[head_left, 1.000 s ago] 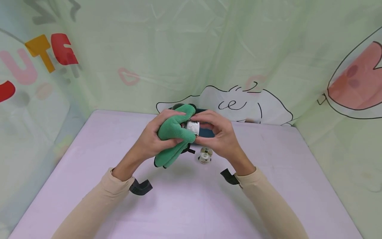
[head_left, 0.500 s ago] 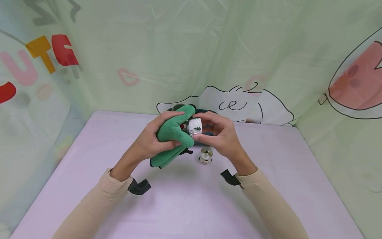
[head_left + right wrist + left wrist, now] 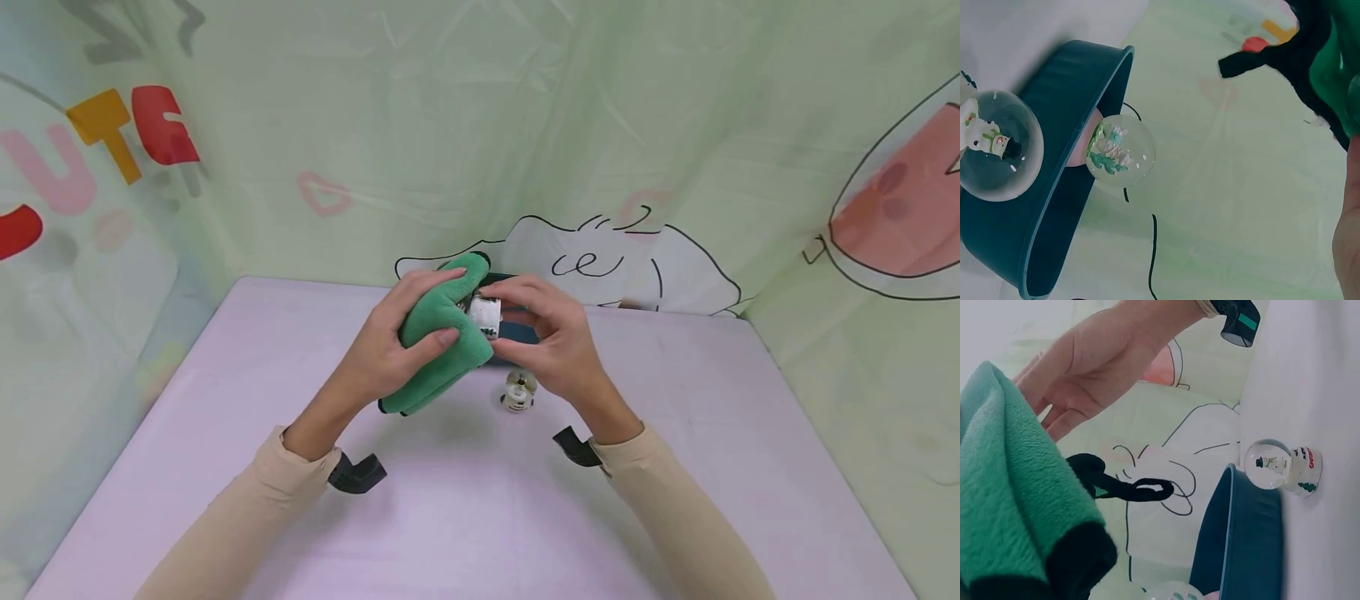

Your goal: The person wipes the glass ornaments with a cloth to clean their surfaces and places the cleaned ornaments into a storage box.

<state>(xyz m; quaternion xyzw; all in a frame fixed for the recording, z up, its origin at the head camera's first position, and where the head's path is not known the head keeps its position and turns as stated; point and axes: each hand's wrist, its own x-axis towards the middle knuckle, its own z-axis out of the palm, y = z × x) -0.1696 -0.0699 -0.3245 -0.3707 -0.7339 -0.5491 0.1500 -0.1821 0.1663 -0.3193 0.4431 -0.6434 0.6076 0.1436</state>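
My left hand (image 3: 378,350) grips a thick green cloth (image 3: 431,312) with black edging, folded around the glass end of a small snow globe. The white base (image 3: 486,315) of this globe sticks out of the cloth to the right, tilted on its side above the table. Fingers and thumb of my right hand (image 3: 558,333) pinch that base. The glass part is mostly hidden by the cloth. In the left wrist view the cloth (image 3: 1016,487) hangs in front, with a black loop at its edge.
A second snow globe (image 3: 517,392), with a snowman inside, stands on the table below my hands. Behind it is a dark blue basin (image 3: 517,333); in the right wrist view another snow globe (image 3: 1121,150) rises above its rim. A printed curtain (image 3: 480,150) backs the table.
The held globe's base has turned, so its printed tree has shifted to the lower edge. The cloth's top has risen slightly and my left thumb has moved higher on it.
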